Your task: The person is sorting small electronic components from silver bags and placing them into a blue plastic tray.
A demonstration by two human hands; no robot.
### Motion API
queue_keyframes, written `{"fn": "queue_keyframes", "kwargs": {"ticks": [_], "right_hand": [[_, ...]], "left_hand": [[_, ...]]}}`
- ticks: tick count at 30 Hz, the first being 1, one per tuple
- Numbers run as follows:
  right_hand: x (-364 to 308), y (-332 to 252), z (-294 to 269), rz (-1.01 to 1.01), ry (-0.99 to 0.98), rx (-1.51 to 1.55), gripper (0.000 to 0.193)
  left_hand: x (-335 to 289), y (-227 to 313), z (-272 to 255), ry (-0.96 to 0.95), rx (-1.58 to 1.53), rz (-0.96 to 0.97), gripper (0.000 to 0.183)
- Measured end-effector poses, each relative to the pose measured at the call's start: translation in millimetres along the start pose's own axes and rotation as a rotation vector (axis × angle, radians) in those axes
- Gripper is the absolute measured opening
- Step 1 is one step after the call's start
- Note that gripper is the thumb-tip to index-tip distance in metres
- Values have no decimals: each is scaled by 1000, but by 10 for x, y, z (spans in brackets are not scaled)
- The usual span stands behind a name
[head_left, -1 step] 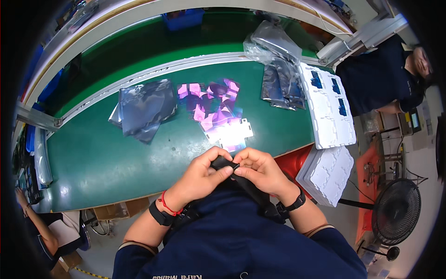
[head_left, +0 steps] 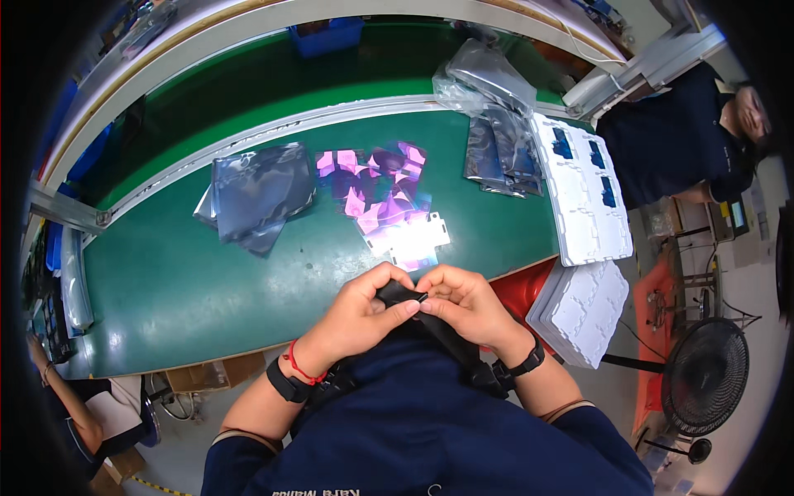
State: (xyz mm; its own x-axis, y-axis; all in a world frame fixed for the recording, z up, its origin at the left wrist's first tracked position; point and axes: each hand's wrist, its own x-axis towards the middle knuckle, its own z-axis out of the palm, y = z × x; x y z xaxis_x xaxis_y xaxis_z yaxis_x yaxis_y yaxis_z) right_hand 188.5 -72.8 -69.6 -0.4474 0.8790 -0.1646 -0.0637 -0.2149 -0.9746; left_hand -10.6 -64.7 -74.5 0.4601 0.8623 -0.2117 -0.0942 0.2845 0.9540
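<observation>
A black strap-like band [head_left: 397, 293] is pinched between the fingertips of both hands, close to my body at the table's near edge. My left hand [head_left: 364, 310] closes thumb and forefinger on its left part. My right hand [head_left: 470, 307] grips it just to the right, the two thumbs almost meeting. The band seems to run on down across my dark blue shirt; my fingers hide part of it. Just beyond the hands lie shiny white cut-out sheets [head_left: 418, 240] and a spread of purple-pink reflective film pieces [head_left: 376, 186].
Grey antistatic bags [head_left: 265, 190] lie on the green table [head_left: 165, 289] at left, more bags [head_left: 500, 149] at back right. A white tray [head_left: 583, 190] with dark blue parts overhangs the right edge, above stacked trays [head_left: 583, 310]. A fan [head_left: 707, 376] and a co-worker [head_left: 662, 136] are at right.
</observation>
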Motion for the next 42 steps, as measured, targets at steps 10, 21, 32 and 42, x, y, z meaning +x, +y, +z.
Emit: {"fn": "queue_keyframes", "kwargs": {"ticks": [10,21,32,42], "right_hand": [[-82,-19,147,-368,193,-808,16],[-27,76,130,-615,209,-879,23],[-96,-54,269,-90,382,-609,13],[-91,151,268,-150,440,-317,18]], "left_hand": [[40,-67,42,129,459,249,10],[-31,5,49,172,-220,-164,12],[-23,-74,69,176,-264,-129,16],[-14,-40,43,119,-190,-103,12]]}}
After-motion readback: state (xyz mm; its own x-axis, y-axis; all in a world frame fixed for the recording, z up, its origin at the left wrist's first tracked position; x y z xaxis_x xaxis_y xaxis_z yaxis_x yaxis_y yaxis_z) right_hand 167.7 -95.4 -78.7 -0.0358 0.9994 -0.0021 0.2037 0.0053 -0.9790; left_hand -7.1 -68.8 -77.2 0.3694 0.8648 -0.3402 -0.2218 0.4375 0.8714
